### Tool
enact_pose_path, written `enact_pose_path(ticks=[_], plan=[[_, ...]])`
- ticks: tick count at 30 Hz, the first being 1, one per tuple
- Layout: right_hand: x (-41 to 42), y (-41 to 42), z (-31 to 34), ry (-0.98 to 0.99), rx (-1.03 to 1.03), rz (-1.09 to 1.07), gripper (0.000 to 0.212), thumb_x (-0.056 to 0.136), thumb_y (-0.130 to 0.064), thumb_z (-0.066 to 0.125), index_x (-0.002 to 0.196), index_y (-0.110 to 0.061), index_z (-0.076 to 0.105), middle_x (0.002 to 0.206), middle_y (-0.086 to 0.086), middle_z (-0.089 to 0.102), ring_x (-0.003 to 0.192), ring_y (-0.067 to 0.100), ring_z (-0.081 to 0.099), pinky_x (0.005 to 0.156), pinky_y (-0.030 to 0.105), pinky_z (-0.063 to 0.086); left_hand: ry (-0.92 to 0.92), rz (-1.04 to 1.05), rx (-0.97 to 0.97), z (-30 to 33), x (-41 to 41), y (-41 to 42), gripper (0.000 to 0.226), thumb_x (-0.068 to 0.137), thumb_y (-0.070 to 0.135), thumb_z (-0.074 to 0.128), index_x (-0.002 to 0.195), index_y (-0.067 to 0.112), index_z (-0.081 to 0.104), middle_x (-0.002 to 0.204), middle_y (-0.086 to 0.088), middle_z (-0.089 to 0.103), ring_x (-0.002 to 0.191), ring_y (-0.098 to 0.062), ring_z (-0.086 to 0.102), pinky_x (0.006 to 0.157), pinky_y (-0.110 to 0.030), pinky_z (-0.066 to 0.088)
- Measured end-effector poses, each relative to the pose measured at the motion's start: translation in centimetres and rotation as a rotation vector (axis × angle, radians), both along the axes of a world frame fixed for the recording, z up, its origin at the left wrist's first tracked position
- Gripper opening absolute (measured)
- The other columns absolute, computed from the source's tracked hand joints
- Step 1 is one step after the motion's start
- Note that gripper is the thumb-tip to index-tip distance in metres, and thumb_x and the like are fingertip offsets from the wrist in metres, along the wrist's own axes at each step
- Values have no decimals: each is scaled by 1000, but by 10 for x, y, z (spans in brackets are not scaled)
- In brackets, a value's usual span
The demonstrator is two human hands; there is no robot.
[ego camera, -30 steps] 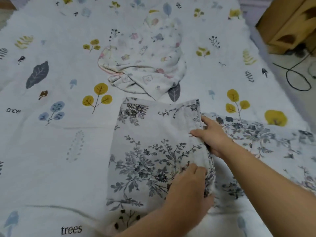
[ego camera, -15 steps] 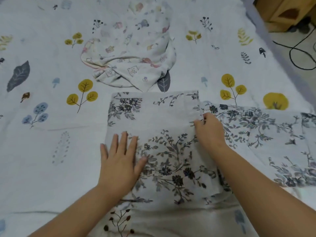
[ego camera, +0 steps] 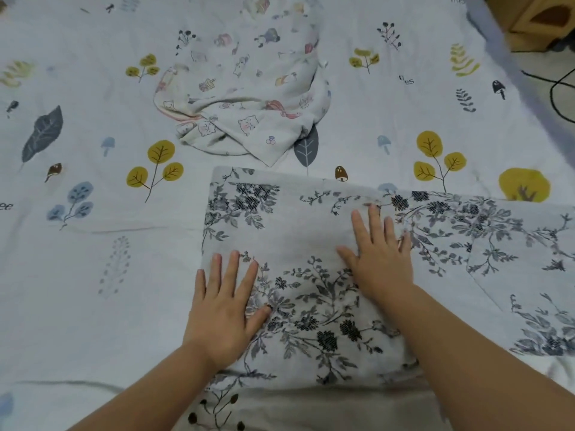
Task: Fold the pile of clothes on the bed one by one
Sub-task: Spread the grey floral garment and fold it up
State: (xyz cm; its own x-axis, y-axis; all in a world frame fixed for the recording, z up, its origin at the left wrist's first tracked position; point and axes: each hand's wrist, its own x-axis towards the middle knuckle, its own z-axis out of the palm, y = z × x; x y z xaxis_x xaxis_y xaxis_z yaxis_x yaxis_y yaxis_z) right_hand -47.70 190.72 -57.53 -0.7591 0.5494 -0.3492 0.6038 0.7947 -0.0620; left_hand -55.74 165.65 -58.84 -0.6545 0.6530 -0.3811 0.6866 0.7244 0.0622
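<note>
1. Nearest the camera, the left hand lies flat with its fingers straight and slightly spread, palm down on the near-left part of the grey floral garment; its little finger lies right at the cloth's left edge
2. The right hand is also flat and spread, fingers straight, pressing on the same garment a little farther away and to the right of the left hand; its fingertips lie close to the edge of the folded flap
3. The grey floral garment is pale grey cloth printed with dark grey and black flower sprays; the part under both hands is a folded rectangular panel, smooth, with straight left and far edges
4. To the right of the right hand the same cloth runs on in a single flatter layer toward the frame edge
5. Beyond both hands, well apart from them, a crumpled white garment with small cartoon prints lies bunched on the bed sheet, which is white with yellow and blue leaf motifs
</note>
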Motion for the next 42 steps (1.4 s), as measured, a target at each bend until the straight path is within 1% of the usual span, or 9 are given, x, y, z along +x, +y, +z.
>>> enact_pose_path(ticks=[5, 10, 14, 22, 27, 30, 34, 37, 42], plan=[[-8, -2, 9, -92, 3, -26, 68, 95, -57, 16, 143, -29, -24, 150, 2, -33, 143, 27, -19, 114, 55, -7, -71, 17, 81, 10, -9, 5, 84, 60, 74, -34, 135, 35, -33, 146, -1, -36, 133, -23, -39, 108, -40, -26], [5, -59, 46, 122, 35, 94, 67, 96, -55, 11, 148, -19, -10, 156, 12, -16, 142, 28, -19, 112, 48, -11, 19, 122, 228, 39, -56, 10, 77, 79, 65, -5, 148, 31, -1, 156, 2, -15, 143, -20, -16, 114, -43, -7], [47, -82, 14, 131, 84, 92, 69, 94, -59, 10, 143, -16, 31, 149, 20, 28, 136, 37, 22, 106, 55, 9, 101, -12, 91, 33, -102, 32, 63, 94, 57, 13, 148, 30, -8, 155, 1, -21, 143, -23, -16, 114, -47, -8], [65, -73, -9, 66, 115, 26, 69, 95, -58, 10, 140, -13, 37, 143, 22, 38, 133, 40, 33, 103, 56, 16, -99, -81, -189, 14, -138, 54, 62, 97, 52, 17, 147, 31, -13, 155, 1, -22, 144, -22, -15, 117, -43, 0], [34, -129, 30, 679, -49, 120, 28, 84, -23, 49, 105, -9, 60, 102, 15, 62, 96, 24, 53, 88, 41, 49, -65, 37, 188, 33, -138, 50, 57, 97, 41, 37, 147, 20, 21, 151, -17, 18, 136, -35, 25, 112, -39, 25], [8, -187, 42, 617, -215, 361, 10, 69, -23, 58, 66, -17, 64, 67, -1, 58, 63, 15, 56, 56, 29, 53, -196, 360, 365, 41, -132, 47, 50, 96, 33, 43, 141, 14, 32, 135, -20, 37, 117, -36, 45, 96, -35, 36], [-5, -238, 23, 436, -86, 442, 20, 51, -40, 60, 55, -21, 67, 61, -4, 58, 62, 17, 59, 70, 30, 39, -300, 522, 336, 42, -136, 43, 45, 95, 31, 50, 127, 2, 42, 121, -17, 54, 108, -33, 52, 87, -35, 39], [-10, -252, 19, 377, 31, 425, 26, 59, -20, 42, 49, -16, 66, 54, 2, 59, 54, 21, 58, 66, 34, 29, -304, 548, 352, 40, -143, 40, 20, 91, 27, 57, 80, 11, 54, 86, -13, 58, 83, -29, 55, 74, -33, 41], [8, -257, 22, 662, 123, 538, 35, 77, 2, 41, 49, -15, 53, 49, 3, 45, 47, 18, 45, 57, 33, 33, -261, 609, 375, 39, -151, 42, 38, 87, 21, 63, 59, 15, 37, 62, -5, 44, 68, -24, 46, 64, -30, 38]])
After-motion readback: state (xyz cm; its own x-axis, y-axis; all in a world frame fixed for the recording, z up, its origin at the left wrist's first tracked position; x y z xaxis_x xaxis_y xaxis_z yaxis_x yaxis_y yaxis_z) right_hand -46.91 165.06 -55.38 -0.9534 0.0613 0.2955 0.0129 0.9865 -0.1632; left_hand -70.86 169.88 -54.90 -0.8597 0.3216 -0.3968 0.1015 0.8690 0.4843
